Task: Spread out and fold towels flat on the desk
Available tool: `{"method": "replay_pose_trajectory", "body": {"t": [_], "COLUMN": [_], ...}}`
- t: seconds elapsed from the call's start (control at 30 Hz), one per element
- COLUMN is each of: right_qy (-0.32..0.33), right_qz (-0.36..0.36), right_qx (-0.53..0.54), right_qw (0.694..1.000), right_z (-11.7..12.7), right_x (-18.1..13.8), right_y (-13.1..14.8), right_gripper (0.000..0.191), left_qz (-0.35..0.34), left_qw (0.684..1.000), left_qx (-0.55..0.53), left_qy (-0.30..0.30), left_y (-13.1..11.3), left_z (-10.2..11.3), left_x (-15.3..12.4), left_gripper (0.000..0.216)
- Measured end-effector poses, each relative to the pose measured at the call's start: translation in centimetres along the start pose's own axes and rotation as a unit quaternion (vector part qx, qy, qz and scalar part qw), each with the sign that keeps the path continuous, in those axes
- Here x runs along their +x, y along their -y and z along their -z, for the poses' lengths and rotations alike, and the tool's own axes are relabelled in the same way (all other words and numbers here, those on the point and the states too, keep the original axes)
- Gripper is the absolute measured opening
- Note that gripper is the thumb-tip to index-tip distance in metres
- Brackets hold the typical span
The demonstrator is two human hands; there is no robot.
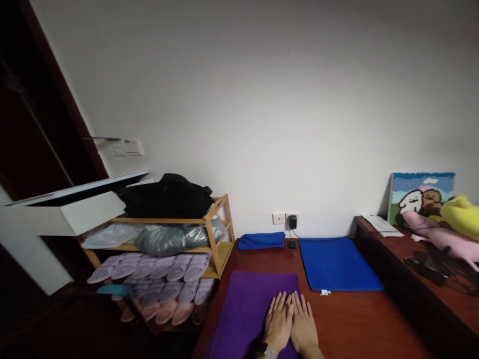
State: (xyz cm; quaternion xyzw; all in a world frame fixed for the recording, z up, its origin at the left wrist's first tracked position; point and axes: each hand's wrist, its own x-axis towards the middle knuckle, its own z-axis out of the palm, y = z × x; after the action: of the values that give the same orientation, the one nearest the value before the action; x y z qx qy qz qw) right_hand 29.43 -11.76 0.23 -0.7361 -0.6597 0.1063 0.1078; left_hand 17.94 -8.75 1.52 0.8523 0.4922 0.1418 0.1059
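A purple cloth lies spread on the reddish-brown wooden table. My left hand, with a watch at the wrist, rests flat on the cloth near its right side. Right beside it, my right hand lies flat over the cloth's right edge, fingers stretched forward. The two hands touch along their inner sides. Neither holds anything. Further back to the right is a flat blue cloth with a small white tag at its front edge. A folded blue cloth sits by the wall.
Left of the table stands a wooden rack with several slippers and a black bag on top. At right are a pink plush toy, a yellow one and a dog picture. A black plug trails a cable.
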Motion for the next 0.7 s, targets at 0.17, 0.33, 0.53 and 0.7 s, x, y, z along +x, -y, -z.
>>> {"method": "replay_pose_trajectory", "body": {"t": [0.17,0.33,0.53,0.7], "right_qy": [-0.015,-0.013,0.004,-0.03], "right_qz": [-0.018,-0.024,-0.041,-0.037], "right_qx": [0.023,0.02,-0.004,0.001], "right_qw": [0.999,0.999,0.999,0.999], "right_z": [0.7,0.7,1.1,0.4], "right_x": [0.0,-0.1,-0.6,-2.6], "right_y": [0.2,0.4,0.6,0.2], "right_gripper": [0.065,0.066,0.067,0.067], "left_qz": [0.029,0.113,0.132,0.052], "left_qw": [0.998,0.988,0.983,0.995], "left_qx": [0.056,0.106,0.122,0.069], "left_qy": [0.006,0.003,-0.032,-0.053], "left_y": [5.8,13.6,15.3,7.9], "left_z": [2.2,4.4,6.1,4.0], "left_x": [-2.4,-5.4,-7.0,-6.5], "left_gripper": [0.058,0.059,0.06,0.059]}}
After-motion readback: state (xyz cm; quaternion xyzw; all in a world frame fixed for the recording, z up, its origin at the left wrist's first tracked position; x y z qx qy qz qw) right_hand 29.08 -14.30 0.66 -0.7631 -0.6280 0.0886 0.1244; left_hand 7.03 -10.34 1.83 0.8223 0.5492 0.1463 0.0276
